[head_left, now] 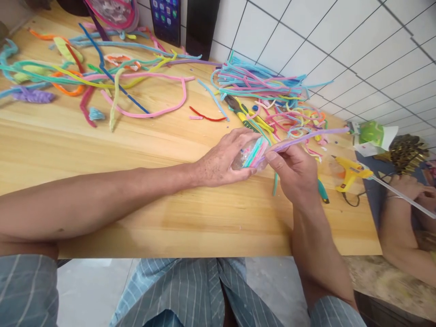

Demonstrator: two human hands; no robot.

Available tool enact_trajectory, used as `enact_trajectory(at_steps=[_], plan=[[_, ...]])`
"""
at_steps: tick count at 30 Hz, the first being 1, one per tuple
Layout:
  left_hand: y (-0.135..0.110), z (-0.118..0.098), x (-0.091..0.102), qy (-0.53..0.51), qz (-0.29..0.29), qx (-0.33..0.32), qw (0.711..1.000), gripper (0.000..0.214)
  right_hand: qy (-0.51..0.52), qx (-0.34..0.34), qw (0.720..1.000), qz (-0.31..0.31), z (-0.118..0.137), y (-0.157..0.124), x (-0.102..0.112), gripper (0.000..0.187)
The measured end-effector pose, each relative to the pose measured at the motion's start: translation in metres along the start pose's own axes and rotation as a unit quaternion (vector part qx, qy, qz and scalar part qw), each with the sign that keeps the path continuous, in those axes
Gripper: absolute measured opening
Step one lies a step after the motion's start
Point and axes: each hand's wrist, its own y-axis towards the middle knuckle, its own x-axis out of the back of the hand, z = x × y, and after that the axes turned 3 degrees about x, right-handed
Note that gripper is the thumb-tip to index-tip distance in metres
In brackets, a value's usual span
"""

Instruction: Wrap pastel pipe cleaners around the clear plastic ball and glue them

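Over the middle of the table, my left hand (227,159) is closed around a small transparent plastic piece (240,156) with teal and pink fuzzy strips across it. I cannot tell whether it is a cup or a bag. Beside it, my right hand (295,169) pinches a purple pipe cleaner (308,136). One end lies at the plastic piece, and the long free end points right. A teal pipe cleaner (275,184) hangs down between the hands. Just behind them lie pliers (243,113) with yellow and black handles, partly covered by pipe cleaners.
A pile of blue and pink pipe cleaners (259,81) lies by the tiled wall, with loose ones (136,84) at the left. A phone (165,20) leans at the back. To the right are a yellow glue gun (352,173) and another person's arm (400,222).
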Motion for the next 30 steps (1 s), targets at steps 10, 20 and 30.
enact_trajectory(at_steps=[10, 20, 30], plan=[[0.002, -0.001, 0.002, -0.020, -0.009, 0.002, 1.000, 0.070, 0.016, 0.011, 1.000, -0.010, -0.004, -0.001, -0.004, 0.021], [0.002, 0.003, -0.001, -0.015, -0.022, 0.005, 1.000, 0.077, -0.005, 0.045, 0.999, 0.019, -0.005, -0.003, 0.000, 0.023], [0.002, 0.009, -0.002, -0.004, -0.006, -0.005, 1.000, 0.090, -0.029, 0.082, 0.995, 0.045, 0.005, -0.001, 0.002, 0.010]])
